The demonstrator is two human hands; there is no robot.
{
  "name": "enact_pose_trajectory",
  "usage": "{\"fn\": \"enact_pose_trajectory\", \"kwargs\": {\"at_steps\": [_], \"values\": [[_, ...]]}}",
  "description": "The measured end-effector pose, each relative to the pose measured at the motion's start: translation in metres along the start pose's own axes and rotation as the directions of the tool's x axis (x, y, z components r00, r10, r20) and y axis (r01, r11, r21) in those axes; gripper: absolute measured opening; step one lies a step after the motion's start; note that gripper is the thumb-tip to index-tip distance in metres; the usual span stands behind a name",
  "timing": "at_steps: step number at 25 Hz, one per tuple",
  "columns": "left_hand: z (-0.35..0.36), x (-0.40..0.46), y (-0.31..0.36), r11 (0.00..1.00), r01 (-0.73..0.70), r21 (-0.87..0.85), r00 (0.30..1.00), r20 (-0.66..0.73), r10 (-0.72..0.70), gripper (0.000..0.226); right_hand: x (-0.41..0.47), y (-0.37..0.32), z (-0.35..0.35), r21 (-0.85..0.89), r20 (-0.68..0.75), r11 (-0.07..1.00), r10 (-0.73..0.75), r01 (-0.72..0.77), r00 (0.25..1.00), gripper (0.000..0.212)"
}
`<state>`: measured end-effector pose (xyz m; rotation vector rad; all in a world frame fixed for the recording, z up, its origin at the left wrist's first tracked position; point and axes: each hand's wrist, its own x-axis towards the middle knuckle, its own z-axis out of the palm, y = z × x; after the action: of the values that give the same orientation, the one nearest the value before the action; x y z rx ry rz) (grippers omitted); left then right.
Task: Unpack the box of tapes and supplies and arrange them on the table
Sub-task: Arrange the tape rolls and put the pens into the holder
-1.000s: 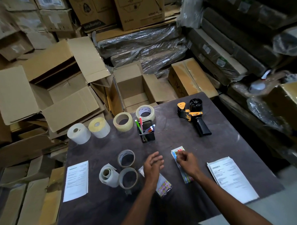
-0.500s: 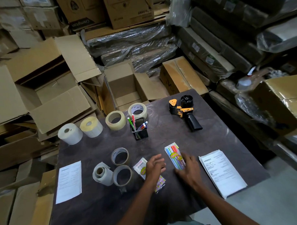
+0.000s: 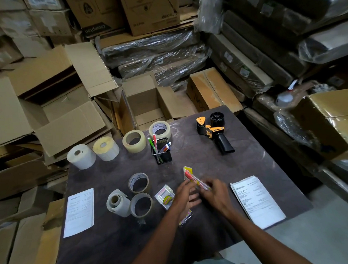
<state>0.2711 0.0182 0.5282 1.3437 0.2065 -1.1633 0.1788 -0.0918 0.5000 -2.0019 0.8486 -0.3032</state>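
Observation:
A pack of coloured markers (image 3: 191, 175) is tipped up on its edge above the dark table (image 3: 249, 164). My right hand (image 3: 217, 195) grips the pack's near end. My left hand (image 3: 186, 194) pinches its side, and lies over a neon sticker packet (image 3: 165, 197). Clear tape rolls (image 3: 134, 141), (image 3: 159, 129), (image 3: 139, 182), (image 3: 141, 205) and label rolls (image 3: 81, 156), (image 3: 106, 148), (image 3: 117, 203) stand on the table. An orange and black tape dispenser (image 3: 213, 131) lies at the back right. An opened small box (image 3: 143, 102) sits behind the table.
A black mesh pen holder (image 3: 162, 152) with pens stands mid-table. A paper sheet (image 3: 79, 212) lies at the left and a paper stack (image 3: 257, 202) at the right. Opened cartons (image 3: 50, 108) and wrapped bundles (image 3: 156, 53) crowd the back and sides.
The marker pack lay flat under my right hand; now both hands have tipped it up on its edge. My left hand has shifted right towards it.

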Motion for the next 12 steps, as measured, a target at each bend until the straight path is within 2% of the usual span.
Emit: {"fn": "enact_pose_trajectory", "kwargs": {"at_steps": [3,5,8,12], "values": [[0.007,-0.004,0.003,0.994,-0.083,-0.073,0.996,0.025,0.085,0.056,-0.002,-0.018,-0.003,0.015,-0.019,0.991,-0.133,0.133,0.991,0.029],[0.009,-0.004,0.005,0.990,-0.113,-0.089,0.994,-0.003,0.113,0.066,-0.004,-0.022,-0.003,0.058,-0.025,0.990,-0.125,0.127,0.992,0.033],[0.005,-0.003,0.007,0.982,-0.181,-0.060,0.983,-0.019,0.181,0.056,-0.005,-0.024,-0.008,0.195,-0.085,0.977,-0.070,0.086,0.994,0.050],[-0.002,-0.007,0.012,0.971,-0.237,-0.008,0.967,0.088,0.237,0.039,-0.004,-0.031,-0.018,0.369,-0.032,0.928,-0.041,0.050,0.999,0.038]]}}
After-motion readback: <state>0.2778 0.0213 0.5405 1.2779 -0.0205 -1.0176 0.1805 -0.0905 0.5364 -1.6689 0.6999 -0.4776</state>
